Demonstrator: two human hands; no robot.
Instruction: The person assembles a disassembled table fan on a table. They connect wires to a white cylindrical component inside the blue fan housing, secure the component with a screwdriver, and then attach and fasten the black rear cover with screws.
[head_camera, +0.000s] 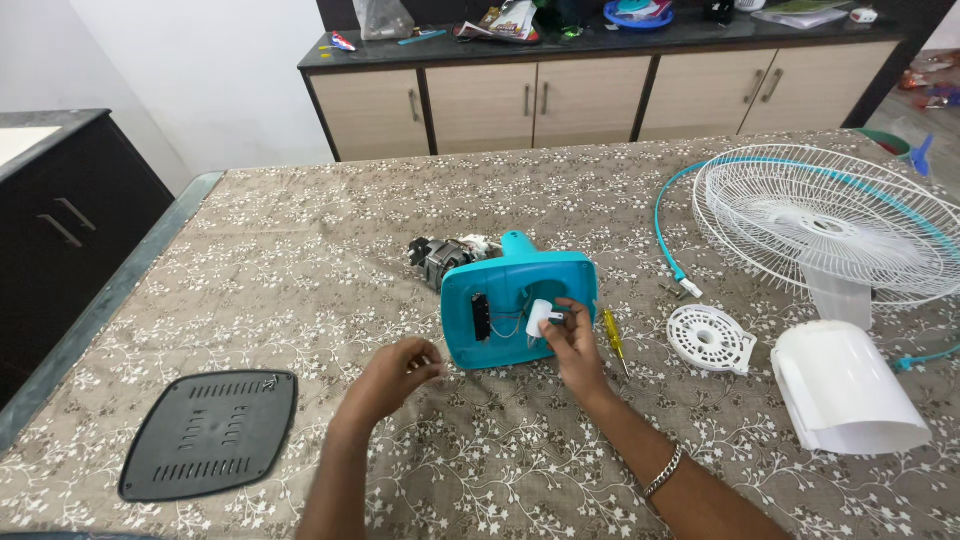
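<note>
A teal fan base (515, 300) lies upturned on the patterned tablecloth (330, 230), its open underside facing me. A grey motor (445, 258) sticks out at its far left. My right hand (572, 345) pinches a small white part (541, 319) wired into the base. My left hand (395, 375) hovers just left of the base with fingertips pinched together; whether they hold something tiny I cannot tell.
A yellow-handled screwdriver (613, 335) lies right of the base. Further right are a round white plastic disc (710, 339), a white cover (846, 390), a white wire fan guard (830, 220) and a teal ring (668, 235). A black vented plate (212, 432) lies near left. Cabinets stand behind.
</note>
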